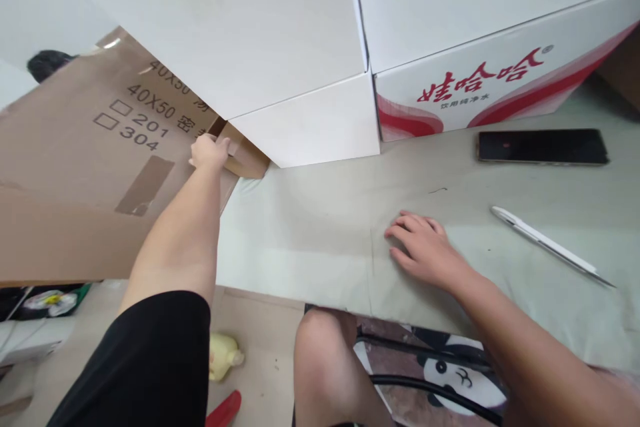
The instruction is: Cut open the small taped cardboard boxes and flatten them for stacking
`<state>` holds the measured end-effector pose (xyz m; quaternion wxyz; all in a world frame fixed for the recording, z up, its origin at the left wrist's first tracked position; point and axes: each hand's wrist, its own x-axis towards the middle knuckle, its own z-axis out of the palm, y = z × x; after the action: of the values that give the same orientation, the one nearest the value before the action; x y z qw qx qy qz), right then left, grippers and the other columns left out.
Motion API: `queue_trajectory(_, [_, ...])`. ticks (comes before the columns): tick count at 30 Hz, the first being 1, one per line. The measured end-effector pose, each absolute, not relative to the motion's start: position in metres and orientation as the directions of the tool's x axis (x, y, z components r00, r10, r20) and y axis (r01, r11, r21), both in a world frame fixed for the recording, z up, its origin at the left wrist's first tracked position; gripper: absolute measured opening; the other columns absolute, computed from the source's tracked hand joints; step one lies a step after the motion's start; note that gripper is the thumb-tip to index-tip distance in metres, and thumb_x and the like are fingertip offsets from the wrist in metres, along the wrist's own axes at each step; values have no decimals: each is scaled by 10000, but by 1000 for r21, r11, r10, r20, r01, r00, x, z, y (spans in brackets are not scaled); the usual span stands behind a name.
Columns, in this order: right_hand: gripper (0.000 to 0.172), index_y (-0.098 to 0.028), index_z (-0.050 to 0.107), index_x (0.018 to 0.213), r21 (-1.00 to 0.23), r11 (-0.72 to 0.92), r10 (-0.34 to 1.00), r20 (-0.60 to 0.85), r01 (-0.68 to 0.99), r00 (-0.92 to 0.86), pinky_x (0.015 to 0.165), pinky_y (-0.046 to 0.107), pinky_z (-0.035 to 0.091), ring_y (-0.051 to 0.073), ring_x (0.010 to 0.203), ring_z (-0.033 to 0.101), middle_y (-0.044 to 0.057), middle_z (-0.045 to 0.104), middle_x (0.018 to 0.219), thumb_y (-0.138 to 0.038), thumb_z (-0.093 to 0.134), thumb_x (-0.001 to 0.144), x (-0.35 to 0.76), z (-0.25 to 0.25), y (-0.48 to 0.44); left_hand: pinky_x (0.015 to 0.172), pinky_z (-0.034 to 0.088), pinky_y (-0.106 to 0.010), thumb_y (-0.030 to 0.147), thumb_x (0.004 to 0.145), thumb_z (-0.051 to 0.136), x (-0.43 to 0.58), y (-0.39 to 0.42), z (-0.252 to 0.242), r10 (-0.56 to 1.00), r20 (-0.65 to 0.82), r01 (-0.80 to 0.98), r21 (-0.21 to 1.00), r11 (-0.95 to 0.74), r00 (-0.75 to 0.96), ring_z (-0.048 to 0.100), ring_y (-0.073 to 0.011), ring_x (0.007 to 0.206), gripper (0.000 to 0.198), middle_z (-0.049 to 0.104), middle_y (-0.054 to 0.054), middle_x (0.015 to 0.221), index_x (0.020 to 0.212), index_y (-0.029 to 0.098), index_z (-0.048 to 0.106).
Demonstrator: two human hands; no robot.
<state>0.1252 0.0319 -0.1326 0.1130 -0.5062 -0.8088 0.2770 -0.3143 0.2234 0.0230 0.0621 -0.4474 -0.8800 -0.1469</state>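
My left hand (210, 151) reaches out to the left with its fingers curled closed at the edge of a small brown cardboard piece (250, 157). That piece sits between a large brown carton (75, 173) and a stack of white boxes (305, 133); part of it and some of my fingertips are hidden. Printed on the carton are "40X50", "201" and "304". My right hand (423, 248) rests on the pale green tabletop (310, 227), fingers apart and holding nothing. To its right lies a white pen-like tool (547, 243) with a thin dark tip.
A white and red drinking-water box (480, 87) stands at the back right. In front of it lies a black phone (543, 147). Below the table are a yellow bottle (223, 355), a red object (225, 410) and a panda-patterned surface (463, 373) near my knee.
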Motion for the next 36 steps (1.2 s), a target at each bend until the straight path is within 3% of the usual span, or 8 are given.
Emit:
queue_trajectory(4, [281, -226, 689, 1113, -559, 320, 893, -92, 765, -440, 1158, 594, 357, 345, 1454, 466, 125, 670, 1266, -275, 488, 923, 123, -136, 32, 1056, 509, -510, 407, 975, 656, -317, 216, 27, 765, 259, 808, 190, 558, -590, 629, -257, 1197, 340, 663, -106, 1274, 1195, 148, 662])
queue_trajectory(10, [274, -202, 712, 1066, -645, 317, 897, -35, 696, -441, 1170, 644, 336, 372, 1383, 517, 147, 687, 1245, -272, 527, 876, 124, -138, 22, 871, 477, -402, 208, 875, 642, -317, 133, 51, 775, 295, 829, 178, 529, -558, 625, -251, 849, 235, 590, -36, 716, 663, 181, 545])
queue_trajectory(18, [307, -227, 705, 1101, -753, 341, 893, 71, 563, -445, 1015, 526, 518, 312, 1110, 668, 127, 707, 1168, -342, 539, 869, 154, -127, 9, 723, 443, -371, 381, 767, 656, -286, -44, 25, 859, 291, 877, 374, 303, -421, 543, -224, 693, 198, 563, -20, 677, 662, 231, 580])
queue_trajectory(21, [318, -230, 647, 1142, -808, 302, 939, 163, 505, -301, 989, 509, 539, 292, 1122, 669, 128, 697, 1172, -409, 507, 918, 169, -120, 18, 803, 504, -386, 448, 721, 749, -253, -50, 5, 914, 318, 888, 452, 89, -254, 609, -230, 802, 267, 643, -39, 777, 651, 231, 610])
queue_trajectory(25, [353, -270, 534, 1246, -937, 318, 937, 334, 147, 105, 1001, 484, 550, 247, 1154, 681, 99, 663, 1211, -478, 463, 970, 182, -105, 32, 816, 544, -408, 447, 772, 799, -180, -5, -17, 850, 511, 660, 595, -458, 130, 634, -231, 808, 302, 619, -39, 698, 624, 226, 657])
queue_trajectory(29, [318, -294, 613, 1161, -873, 487, 847, 476, 12, 236, 1046, 481, 531, 250, 1218, 658, 71, 652, 1249, -504, 498, 952, 197, -88, 35, 679, 520, -351, 433, 837, 789, -104, 31, -27, 761, 604, 404, 651, -642, 235, 608, -181, 713, 304, 611, -24, 653, 639, 221, 696])
queue_trajectory(33, [210, -214, 674, 825, -825, 558, 796, 562, 89, 225, 1130, 527, 438, 275, 1226, 619, 79, 634, 1192, -400, 614, 903, 214, -78, 28, 523, 441, -287, 438, 913, 721, -73, 41, -39, 769, 637, 193, 748, -635, 60, 583, -131, 584, 201, 634, -4, 684, 833, 259, 765])
queue_trajectory(36, [233, -187, 595, 678, -798, 579, 774, 602, 166, 195, 1139, 540, 424, 295, 1273, 599, 72, 583, 1199, -327, 633, 862, 222, -76, 25, 619, 492, -264, 440, 871, 777, -76, 47, -56, 752, 633, 124, 774, -621, -185, 617, -118, 656, 174, 644, 13, 750, 923, 277, 749])
